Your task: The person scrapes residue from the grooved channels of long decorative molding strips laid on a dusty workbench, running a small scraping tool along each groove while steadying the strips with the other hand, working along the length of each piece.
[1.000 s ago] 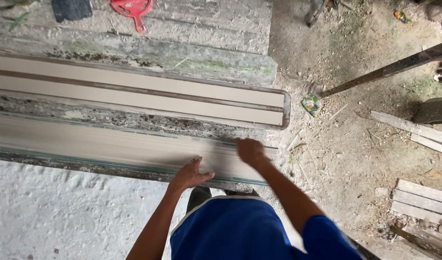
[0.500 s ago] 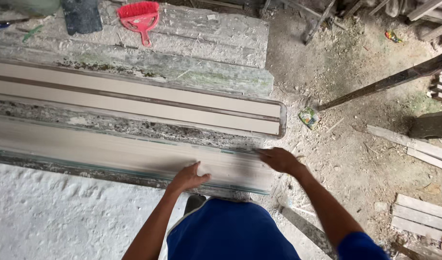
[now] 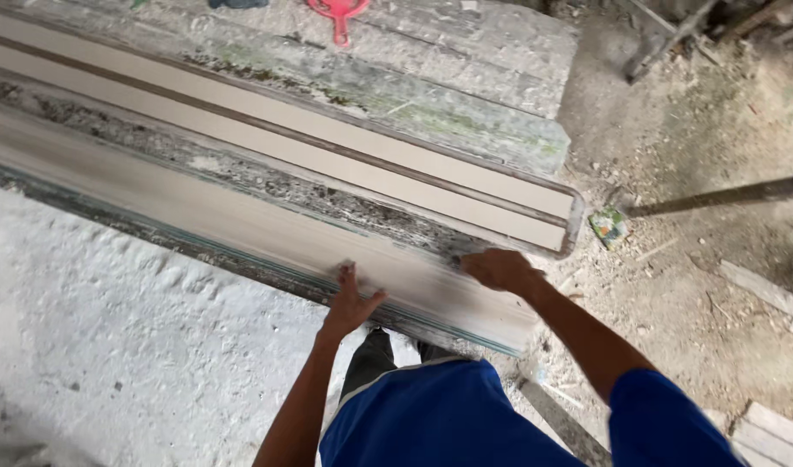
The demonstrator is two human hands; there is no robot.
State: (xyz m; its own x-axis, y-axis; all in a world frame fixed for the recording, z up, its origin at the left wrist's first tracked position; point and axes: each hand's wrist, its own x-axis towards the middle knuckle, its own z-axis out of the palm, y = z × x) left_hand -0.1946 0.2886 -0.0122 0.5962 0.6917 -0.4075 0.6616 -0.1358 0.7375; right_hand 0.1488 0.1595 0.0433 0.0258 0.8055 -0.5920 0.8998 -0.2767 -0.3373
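Hands are pressing on the long pale grey cast moulding strip (image 3: 241,220) lying near the person; its surface is looking smooth already, its near edge ragged. Left hand (image 3: 349,303) is lying flat, fingers spread; right hand (image 3: 498,268) is cupping the far edge, fingers curled, beside the framed mould (image 3: 573,227).

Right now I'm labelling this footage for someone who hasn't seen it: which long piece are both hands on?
Find the rough grey slab with two long pale mouldings on it. The near moulding, at its front edge, has the left hand and right hand pressed flat near its right end. Unlike the far moulding, it lacks a dark groove.
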